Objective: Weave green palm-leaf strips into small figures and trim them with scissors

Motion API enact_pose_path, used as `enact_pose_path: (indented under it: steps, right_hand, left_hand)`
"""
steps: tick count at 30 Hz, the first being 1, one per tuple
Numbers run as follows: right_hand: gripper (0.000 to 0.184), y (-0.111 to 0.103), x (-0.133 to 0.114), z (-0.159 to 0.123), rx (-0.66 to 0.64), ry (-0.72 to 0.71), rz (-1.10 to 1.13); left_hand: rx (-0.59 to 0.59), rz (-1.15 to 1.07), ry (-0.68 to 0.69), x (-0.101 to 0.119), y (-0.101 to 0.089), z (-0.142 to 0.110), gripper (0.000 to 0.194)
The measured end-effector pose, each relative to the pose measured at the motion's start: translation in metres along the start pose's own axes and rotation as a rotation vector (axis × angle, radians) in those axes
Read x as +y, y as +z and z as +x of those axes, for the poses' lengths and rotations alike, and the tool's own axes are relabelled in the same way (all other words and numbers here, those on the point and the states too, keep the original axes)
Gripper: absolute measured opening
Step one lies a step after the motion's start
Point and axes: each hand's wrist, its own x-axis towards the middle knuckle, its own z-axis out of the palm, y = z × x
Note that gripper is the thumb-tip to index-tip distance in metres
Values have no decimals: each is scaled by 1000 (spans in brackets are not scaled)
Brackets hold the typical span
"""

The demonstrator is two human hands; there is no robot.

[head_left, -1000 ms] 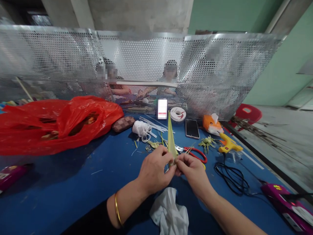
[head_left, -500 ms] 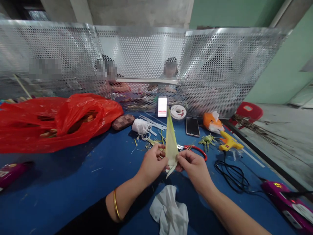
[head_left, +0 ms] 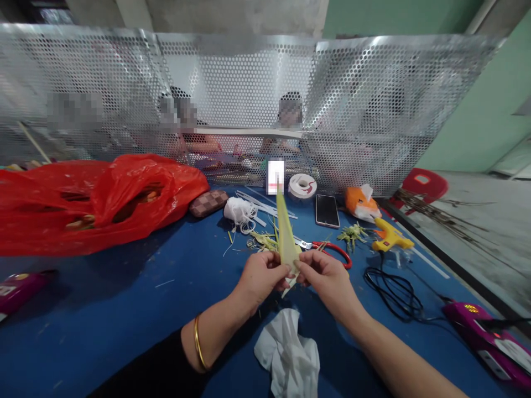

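Both hands pinch the lower end of a long pale yellow-green corn husk (head_left: 286,232), which narrows to a tip pointing away from me. My left hand (head_left: 261,276) grips its left edge between thumb and fingers. My right hand (head_left: 326,276) holds the right edge, close beside the left thumb. A pale strip hangs from the husk's bottom. Just behind the hands lie red-handled scissors (head_left: 338,251), partly hidden by the husk and my right hand. Husk scraps (head_left: 263,241) are left of the scissors. Nearer to me rests a crumpled white cloth (head_left: 288,354).
White string (head_left: 239,213), a checkered pouch (head_left: 208,203) and a red plastic bag (head_left: 99,204) occupy the left. Rightward are a ribbon roll (head_left: 302,187), phone (head_left: 327,210), tissue pack (head_left: 360,203), yellow glue gun (head_left: 391,236) and purple power strip (head_left: 487,337). A perforated metal screen (head_left: 249,77) stands behind.
The husk has become narrower as its edges were drawn in, and its tip leans slightly further left. My two hands have come closer together at its base.
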Motion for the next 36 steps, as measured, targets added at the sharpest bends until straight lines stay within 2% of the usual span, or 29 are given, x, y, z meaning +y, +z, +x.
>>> enact_pose_path:
  steps: [5, 9, 13, 17, 21, 25, 27, 29, 31, 35, 36]
  right_hand:
    - [29, -1, 3, 0, -26, 31, 21]
    - [30, -3, 2, 0, -94, 126, 139]
    - [30, -4, 2, 0, -76, 155, 184]
    - [28, -3, 2, 0, -41, 162, 190]
    - [30, -4, 1, 0, -19, 201, 220]
    - [31, -4, 2, 0, -7, 240, 239]
    - [31, -4, 2, 0, -1, 236, 242]
    - [30, -4, 3, 1, 3, 216, 235]
    - [31, -3, 3, 1, 2, 181, 206]
    - [29, 0, 5, 1, -15, 115, 134]
    - [28, 1, 5, 1, -24, 108, 124]
  left_hand:
    - [32, -2, 21, 2, -1, 0, 5]
    - [-31, 25, -12, 8, -4, -3, 7]
    - [-71, 60, -39, 12, -6, -4, 12]
    - [-43, 111, 22, 8, -7, 0, 25]
    - [89, 257, 202, 0, -7, 4, 45]
    - [254, 569, 535, -4, -8, -1, 63]
    - [275, 668, 676, -4, -8, -4, 59]
    - [235, 726, 752, -5, -9, -4, 44]
    - [171, 718, 715, -7, -10, -1, 31]
    - [115, 458, 402, -12, -8, 9, 6]
    - [119, 369, 356, -14, -7, 10, 9]
